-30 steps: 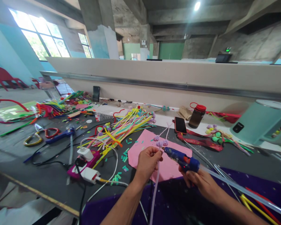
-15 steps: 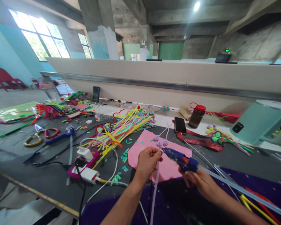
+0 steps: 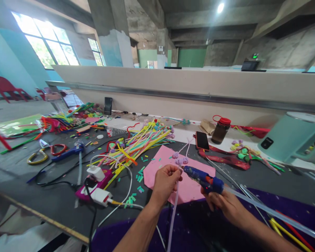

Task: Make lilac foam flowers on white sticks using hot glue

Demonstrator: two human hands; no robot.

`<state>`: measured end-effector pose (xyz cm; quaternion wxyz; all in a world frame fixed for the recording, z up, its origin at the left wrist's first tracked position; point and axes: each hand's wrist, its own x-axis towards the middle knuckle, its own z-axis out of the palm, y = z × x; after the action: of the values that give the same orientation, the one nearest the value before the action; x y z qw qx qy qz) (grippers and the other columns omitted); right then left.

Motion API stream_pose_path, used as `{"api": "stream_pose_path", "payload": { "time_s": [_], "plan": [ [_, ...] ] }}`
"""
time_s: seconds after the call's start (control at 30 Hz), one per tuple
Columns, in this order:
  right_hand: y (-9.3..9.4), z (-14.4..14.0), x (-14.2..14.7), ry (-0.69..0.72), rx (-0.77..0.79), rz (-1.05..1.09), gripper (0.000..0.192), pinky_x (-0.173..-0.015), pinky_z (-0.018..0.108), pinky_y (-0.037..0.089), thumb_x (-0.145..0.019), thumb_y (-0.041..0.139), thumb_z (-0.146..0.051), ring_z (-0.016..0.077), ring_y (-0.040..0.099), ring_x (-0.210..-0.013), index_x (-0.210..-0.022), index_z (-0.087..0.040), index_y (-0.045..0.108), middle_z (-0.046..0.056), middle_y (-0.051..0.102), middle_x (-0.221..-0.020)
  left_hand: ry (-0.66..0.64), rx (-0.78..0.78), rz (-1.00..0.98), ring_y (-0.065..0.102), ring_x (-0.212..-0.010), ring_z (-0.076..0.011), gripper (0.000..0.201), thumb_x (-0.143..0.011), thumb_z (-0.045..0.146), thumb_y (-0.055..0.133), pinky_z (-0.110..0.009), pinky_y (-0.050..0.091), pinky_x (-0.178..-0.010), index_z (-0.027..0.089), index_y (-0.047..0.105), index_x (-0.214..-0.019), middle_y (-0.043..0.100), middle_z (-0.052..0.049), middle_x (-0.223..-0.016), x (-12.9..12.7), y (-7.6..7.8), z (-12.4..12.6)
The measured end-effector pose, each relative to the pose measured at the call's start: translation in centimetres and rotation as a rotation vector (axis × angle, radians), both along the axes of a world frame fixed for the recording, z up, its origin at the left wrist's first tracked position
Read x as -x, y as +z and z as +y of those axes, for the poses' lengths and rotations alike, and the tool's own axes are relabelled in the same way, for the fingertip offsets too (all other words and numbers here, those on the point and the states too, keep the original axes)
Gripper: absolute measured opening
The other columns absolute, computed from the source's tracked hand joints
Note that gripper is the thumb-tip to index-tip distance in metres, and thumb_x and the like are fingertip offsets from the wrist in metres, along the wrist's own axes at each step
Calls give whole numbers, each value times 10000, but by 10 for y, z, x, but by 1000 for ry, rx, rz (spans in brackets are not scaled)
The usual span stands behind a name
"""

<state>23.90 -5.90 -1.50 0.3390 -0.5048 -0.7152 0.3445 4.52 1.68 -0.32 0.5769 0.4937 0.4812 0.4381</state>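
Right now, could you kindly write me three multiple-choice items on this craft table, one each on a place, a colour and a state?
1. Where does the smartphone with the orange-red case lie?
A. left of the dark bottle with the red cap
B. on the purple cloth
C. under the pink foam sheet

2. What colour is the body of the glue gun held in the right hand?
A. green
B. blue
C. white

3. What state is the left hand in?
A. flat on the table
B. open in the air
C. pinched shut on the lilac pipe-cleaner stem

Answers: 1 A, the phone lies just left of the bottle; 2 B, the gun's body is plainly blue; 3 C, the fingers close on the stem near its small flowers.
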Motion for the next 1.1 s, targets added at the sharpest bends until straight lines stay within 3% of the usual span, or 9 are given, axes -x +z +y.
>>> {"api": "stream_pose_path", "payload": {
  "time_s": [0.67, 1.1],
  "plan": [
    [1, 1, 2, -9, 32, -27, 518, -530, 251, 363, -878, 285, -557, 139, 457, -549, -721, -153, 568, 17, 525, -592, 11, -5, 3, 388, -264, -31, 182, -674, 316, 604, -143, 261, -277, 143, 554, -649, 592, 23, -496, 0, 3, -1],
    [-4, 1, -4, -25, 1, 28, 540, -557, 275, 384, -884, 259, -550, 153, 479, -546, -881, -135, 605, 11, 516, -552, 8, 13, 9, 400, -273, -33, 165, -663, 301, 600, -139, 268, -280, 142, 559, -648, 596, 19, -500, 1, 1, 0]
  ]
}}
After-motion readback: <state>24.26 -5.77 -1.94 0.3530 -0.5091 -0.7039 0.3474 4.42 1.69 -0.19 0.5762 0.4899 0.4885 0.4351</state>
